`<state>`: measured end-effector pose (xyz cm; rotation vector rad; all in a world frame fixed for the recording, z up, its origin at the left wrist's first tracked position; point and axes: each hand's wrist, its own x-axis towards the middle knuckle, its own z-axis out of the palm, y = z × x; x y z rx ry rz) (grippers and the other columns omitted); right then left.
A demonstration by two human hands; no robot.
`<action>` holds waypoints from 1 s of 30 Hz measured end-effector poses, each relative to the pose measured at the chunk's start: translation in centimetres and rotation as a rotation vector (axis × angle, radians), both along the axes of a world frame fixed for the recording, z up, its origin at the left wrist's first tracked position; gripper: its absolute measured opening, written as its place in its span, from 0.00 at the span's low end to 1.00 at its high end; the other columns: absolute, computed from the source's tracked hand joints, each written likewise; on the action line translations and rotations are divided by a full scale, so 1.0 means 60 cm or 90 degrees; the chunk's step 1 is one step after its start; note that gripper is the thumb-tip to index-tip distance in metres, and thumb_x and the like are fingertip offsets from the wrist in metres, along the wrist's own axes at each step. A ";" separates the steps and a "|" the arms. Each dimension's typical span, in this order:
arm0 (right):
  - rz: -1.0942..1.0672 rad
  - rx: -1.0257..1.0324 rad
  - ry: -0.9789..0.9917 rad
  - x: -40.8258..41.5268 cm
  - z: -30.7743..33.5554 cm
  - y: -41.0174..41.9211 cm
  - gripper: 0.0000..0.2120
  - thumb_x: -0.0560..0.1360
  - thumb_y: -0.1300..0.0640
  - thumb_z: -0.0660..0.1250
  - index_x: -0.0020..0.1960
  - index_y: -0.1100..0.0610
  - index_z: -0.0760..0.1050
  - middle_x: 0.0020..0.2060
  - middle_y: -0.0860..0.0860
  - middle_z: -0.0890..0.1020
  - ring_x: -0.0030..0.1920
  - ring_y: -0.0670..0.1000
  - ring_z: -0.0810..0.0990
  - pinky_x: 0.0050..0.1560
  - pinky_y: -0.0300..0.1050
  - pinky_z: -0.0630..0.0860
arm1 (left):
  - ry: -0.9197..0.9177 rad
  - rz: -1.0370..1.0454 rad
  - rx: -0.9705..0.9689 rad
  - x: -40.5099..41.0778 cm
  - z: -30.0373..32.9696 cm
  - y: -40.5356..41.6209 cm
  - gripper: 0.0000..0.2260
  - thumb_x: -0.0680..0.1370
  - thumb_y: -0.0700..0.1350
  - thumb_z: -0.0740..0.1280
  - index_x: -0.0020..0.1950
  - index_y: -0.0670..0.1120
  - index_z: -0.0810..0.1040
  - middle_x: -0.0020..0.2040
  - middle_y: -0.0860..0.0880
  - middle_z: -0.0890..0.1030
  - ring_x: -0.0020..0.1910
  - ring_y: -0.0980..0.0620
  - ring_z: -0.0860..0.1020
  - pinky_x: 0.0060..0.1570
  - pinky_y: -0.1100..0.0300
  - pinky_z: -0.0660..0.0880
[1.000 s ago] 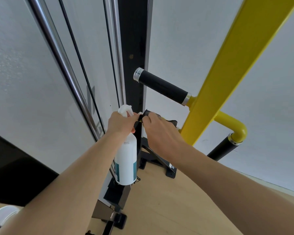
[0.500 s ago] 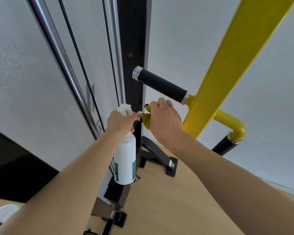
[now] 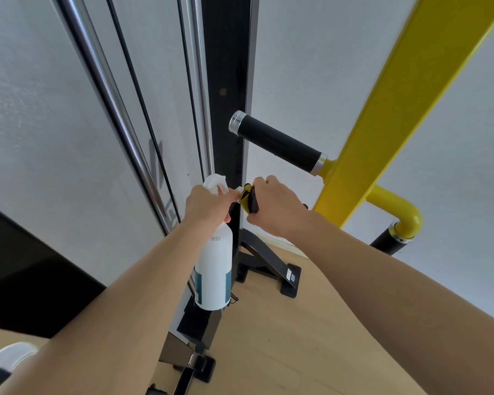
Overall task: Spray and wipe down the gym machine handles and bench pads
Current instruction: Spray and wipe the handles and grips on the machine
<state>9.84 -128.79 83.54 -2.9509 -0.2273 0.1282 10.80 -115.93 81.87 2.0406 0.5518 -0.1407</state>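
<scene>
- White spray bottle (image 3: 214, 269): held at its trigger by the left hand (image 3: 208, 205), fingers curled, nozzle beside the cloth.
- Yellow cloth (image 3: 248, 199): bunched in the right hand (image 3: 277, 208), lowered again from half a second ago; being wetted.
- Black handle (image 3: 277, 143): above both grips, unwiped.

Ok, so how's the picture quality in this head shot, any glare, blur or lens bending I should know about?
Head view: even, soft daylight with no hard shadows; bright streaks of glare run along the chrome guide rod; wide-angle bending bows the yellow frame and stretches both forearms toward the corners; the upper handle grip is sharp, while the left hand on the spray bottle and the right hand on the cloth look slightly soft.
</scene>
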 end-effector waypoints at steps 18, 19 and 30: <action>-0.082 0.045 0.221 0.045 0.026 0.015 0.13 0.74 0.55 0.72 0.39 0.54 0.68 0.36 0.51 0.72 0.34 0.47 0.73 0.32 0.38 0.67 | 0.019 -0.003 -0.034 -0.006 0.000 -0.001 0.22 0.76 0.58 0.72 0.59 0.47 0.69 0.34 0.49 0.77 0.28 0.56 0.74 0.27 0.63 0.65; -0.090 0.042 0.142 0.037 0.013 0.023 0.09 0.76 0.56 0.70 0.42 0.56 0.72 0.35 0.51 0.72 0.33 0.47 0.73 0.34 0.38 0.69 | 0.017 0.002 -0.041 -0.005 -0.001 0.000 0.22 0.76 0.58 0.72 0.59 0.47 0.69 0.34 0.49 0.77 0.28 0.56 0.74 0.27 0.62 0.66; -0.053 -0.073 -0.081 0.021 -0.036 0.052 0.06 0.79 0.58 0.68 0.56 0.56 0.74 0.38 0.50 0.73 0.35 0.48 0.72 0.42 0.41 0.71 | -0.010 -0.004 -0.074 -0.006 -0.005 0.000 0.16 0.77 0.53 0.71 0.55 0.48 0.68 0.36 0.48 0.78 0.29 0.54 0.75 0.29 0.60 0.69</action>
